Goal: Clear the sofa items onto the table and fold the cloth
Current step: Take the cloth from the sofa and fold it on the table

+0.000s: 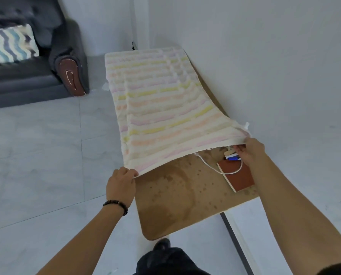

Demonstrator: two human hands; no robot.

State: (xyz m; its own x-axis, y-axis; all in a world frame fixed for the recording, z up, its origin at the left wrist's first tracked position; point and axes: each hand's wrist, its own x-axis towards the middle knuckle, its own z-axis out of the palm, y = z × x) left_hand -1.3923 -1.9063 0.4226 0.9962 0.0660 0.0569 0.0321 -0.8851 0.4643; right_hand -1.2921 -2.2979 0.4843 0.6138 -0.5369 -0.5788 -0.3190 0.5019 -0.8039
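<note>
A cream cloth [161, 108] with pink, yellow and orange stripes lies spread along the brown table [171, 205], covering its far part. My left hand [121, 185] pinches the cloth's near left corner. My right hand [252, 153] grips the near right corner, lifted a little off the table. Under that raised edge lie a reddish-brown notebook [238, 176], a white cable [215, 168] draped over it, and a small blue and white item [233, 156]. The dark grey sofa [26, 76] stands at the far left.
A cushion [9, 44] with blue and grey zigzags sits on the sofa. The white wall [265, 56] runs along the table's right side. Pale tiled floor [46, 155] lies between the sofa and the table. My dark-clothed legs [165, 259] stand at the table's near end.
</note>
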